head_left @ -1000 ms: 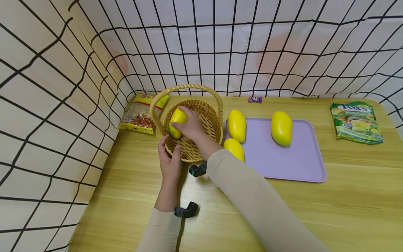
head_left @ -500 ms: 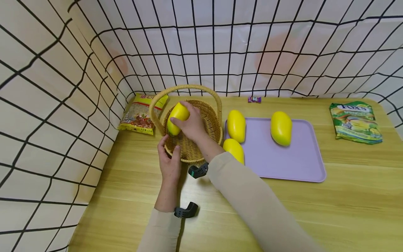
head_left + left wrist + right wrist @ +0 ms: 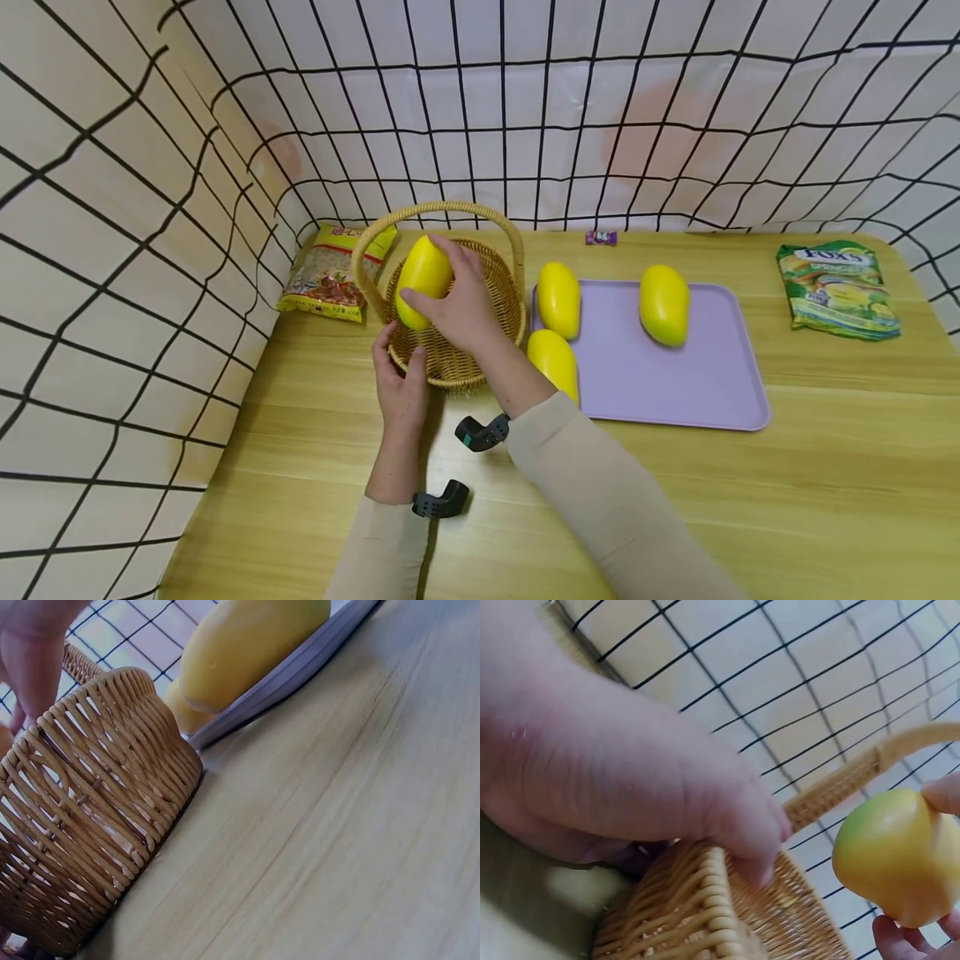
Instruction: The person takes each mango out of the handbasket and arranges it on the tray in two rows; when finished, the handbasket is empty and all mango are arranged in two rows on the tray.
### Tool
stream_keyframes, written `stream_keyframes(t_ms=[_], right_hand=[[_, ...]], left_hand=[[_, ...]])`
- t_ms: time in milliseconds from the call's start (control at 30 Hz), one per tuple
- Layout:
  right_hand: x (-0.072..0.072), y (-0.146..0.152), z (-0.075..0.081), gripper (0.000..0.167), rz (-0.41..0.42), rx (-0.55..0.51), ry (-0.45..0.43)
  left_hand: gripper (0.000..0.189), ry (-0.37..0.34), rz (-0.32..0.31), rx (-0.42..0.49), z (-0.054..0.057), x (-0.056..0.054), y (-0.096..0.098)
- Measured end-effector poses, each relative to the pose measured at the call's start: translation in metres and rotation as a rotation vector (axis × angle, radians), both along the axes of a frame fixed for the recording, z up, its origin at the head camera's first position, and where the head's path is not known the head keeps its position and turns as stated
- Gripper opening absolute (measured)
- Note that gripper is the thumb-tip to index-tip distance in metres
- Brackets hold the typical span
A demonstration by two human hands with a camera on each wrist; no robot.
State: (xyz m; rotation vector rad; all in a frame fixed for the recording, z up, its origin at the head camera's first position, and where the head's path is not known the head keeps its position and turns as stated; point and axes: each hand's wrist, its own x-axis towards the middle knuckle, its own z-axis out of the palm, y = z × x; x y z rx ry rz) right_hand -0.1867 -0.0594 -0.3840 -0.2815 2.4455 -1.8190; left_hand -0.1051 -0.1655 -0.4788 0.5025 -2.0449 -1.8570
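Note:
In the head view my right hand [image 3: 462, 304] holds a yellow mango [image 3: 423, 279] between thumb and fingers, over the wicker basket [image 3: 455, 382]. The right wrist view shows this mango [image 3: 900, 859] apart from the basket wall, its greenish end towards the camera. My left hand [image 3: 402, 392] grips the near left rim of the basket. Its thumb [image 3: 727, 802] hooks over the rim to the inside. Two more mangoes, one farther [image 3: 558, 300] and one nearer [image 3: 553, 362], lie at the left edge of a lilac tray [image 3: 675, 383]. Another mango [image 3: 664, 305] lies towards the tray's back right.
A yellow food packet [image 3: 330, 271] lies left of the basket, a green FOX'S bag [image 3: 838, 289] at the far right. A small purple wrapped sweet [image 3: 601, 238] sits near the back edge. The basket's tall handle [image 3: 450, 206] arches over it. A gridded curtain [image 3: 555, 108] encloses the table.
My right hand has lifted the mango up from low inside the basket, and the right wrist has shifted slightly back towards me. The left hand has stayed on the rim.

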Motion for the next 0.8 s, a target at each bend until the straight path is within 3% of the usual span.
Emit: stream_keyframes(t_ms=[433,667,800], right_hand=[[0.036,0.038,0.02,0.09,0.07,0.032,0.109],[0.057,0.069,0.025,0.089,0.102,0.097,0.08],[0.066,0.09,0.025,0.084,0.137,0.129,0.108]], left_hand=[[0.052,-0.01,-0.004,-0.015,0.001,0.001,-0.001],[0.053,0.02,-0.019,0.012,0.0,0.001,0.001],[0.052,0.021,-0.015,0.02,0.0,0.001,0.002]])
